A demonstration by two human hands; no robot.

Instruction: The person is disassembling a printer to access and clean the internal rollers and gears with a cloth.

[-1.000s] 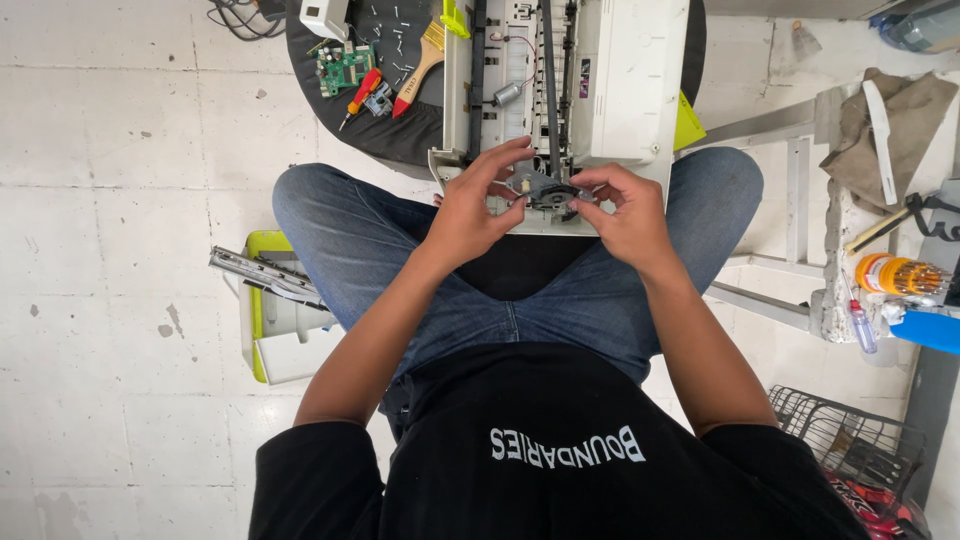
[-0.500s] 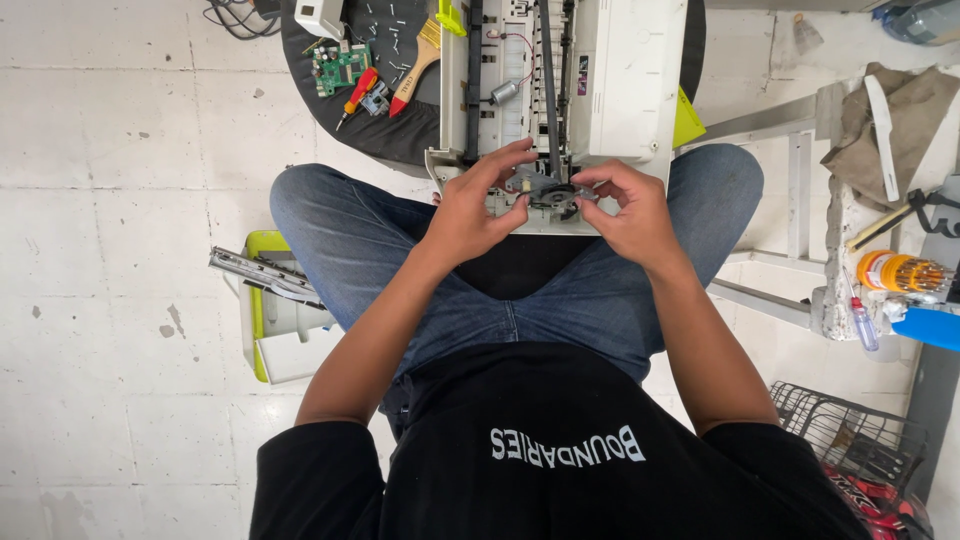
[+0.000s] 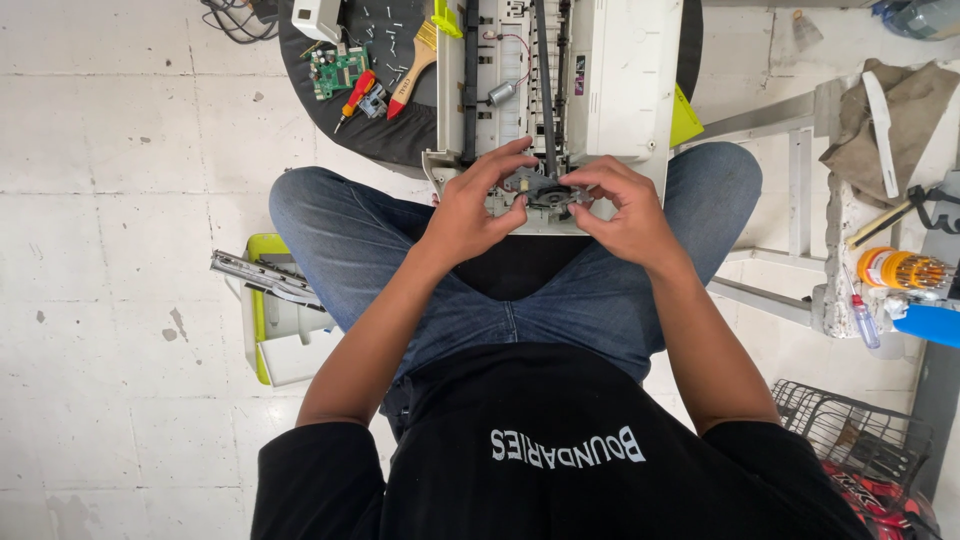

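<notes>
The person sits with an opened white printer resting across the knees, its near edge at the lap. Both hands meet at a small grey geared part on that edge: the left hand curls its fingers over the part from one side, the right hand pinches it from the other. It looks like the part is being worked loose or seated. A careful, even pull seems called for, minding the black belt just above.
</notes>
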